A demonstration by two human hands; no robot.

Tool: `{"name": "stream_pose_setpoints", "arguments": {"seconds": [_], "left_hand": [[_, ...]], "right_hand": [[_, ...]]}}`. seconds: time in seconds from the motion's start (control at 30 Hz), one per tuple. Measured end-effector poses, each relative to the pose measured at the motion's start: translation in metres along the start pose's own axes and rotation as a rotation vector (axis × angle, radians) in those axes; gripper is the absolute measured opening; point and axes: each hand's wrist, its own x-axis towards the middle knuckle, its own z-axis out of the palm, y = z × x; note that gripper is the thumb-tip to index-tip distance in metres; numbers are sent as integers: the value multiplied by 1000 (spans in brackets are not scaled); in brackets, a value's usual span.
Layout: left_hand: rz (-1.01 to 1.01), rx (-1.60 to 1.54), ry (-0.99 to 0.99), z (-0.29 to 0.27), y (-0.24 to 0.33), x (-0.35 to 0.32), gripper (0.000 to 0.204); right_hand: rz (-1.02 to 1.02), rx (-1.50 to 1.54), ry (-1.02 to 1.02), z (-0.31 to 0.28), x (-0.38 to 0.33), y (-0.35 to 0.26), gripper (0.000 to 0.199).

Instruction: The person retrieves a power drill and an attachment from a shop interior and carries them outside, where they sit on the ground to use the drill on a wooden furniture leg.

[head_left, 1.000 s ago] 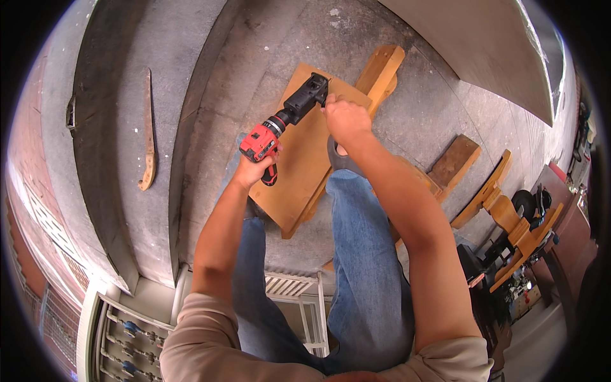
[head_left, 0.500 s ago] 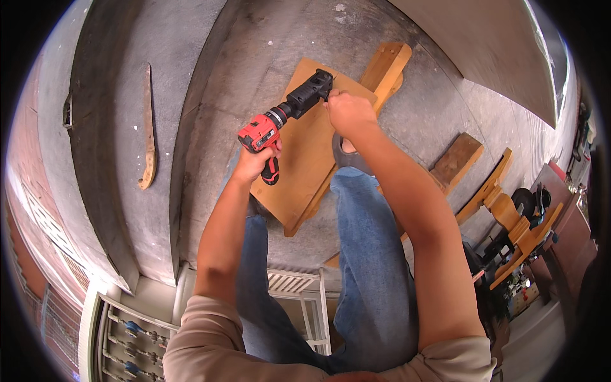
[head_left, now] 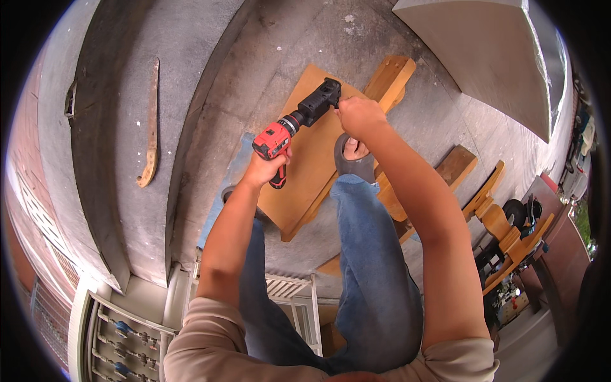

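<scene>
We see the left hand (head_left: 270, 167) clamped around a red plastic drill (head_left: 273, 140) over the smooth wooden board (head_left: 309, 156). The right hand (head_left: 361, 118) curls beside its black attachment (head_left: 315, 105), grip unclear; below, more grey slipper (head_left: 358, 168) shows than before.

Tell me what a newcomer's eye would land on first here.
Probably the red-and-black cordless drill, near the centre in the left grip, its black attachment angled over a wide wooden board. The closed right grip sits at the attachment's far end. Next, the wooden-handled blade lying on the grey step at far left.
</scene>
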Motion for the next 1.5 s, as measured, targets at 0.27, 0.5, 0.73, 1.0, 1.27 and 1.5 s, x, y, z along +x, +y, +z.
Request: {"name": "stream_pose_setpoints", "arguments": {"seconds": [0.27, 0.5, 0.73, 1.0, 1.27, 1.5], "left_hand": [[-6, 47, 35, -3, 5, -6, 24], [3, -27, 8, -6, -10, -5, 24], [44, 44, 25, -4, -14, -13, 21], [7, -58, 20, -5, -23, -10, 22], [-14, -158, 76, 0, -34, -8, 20], [42, -199, 59, 7, -28, -4, 20]], "right_hand": [[-1, -55, -34, 0, 8, -8, 23], [5, -58, -39, -2, 7, -10, 22], [-32, -83, -60, -5, 1, -15, 22], [21, -2, 51, 27, 5, -14, 20], [84, 40, 103, 33, 0, -19, 32], [157, 72, 166, 30, -11, -17, 35]]}}
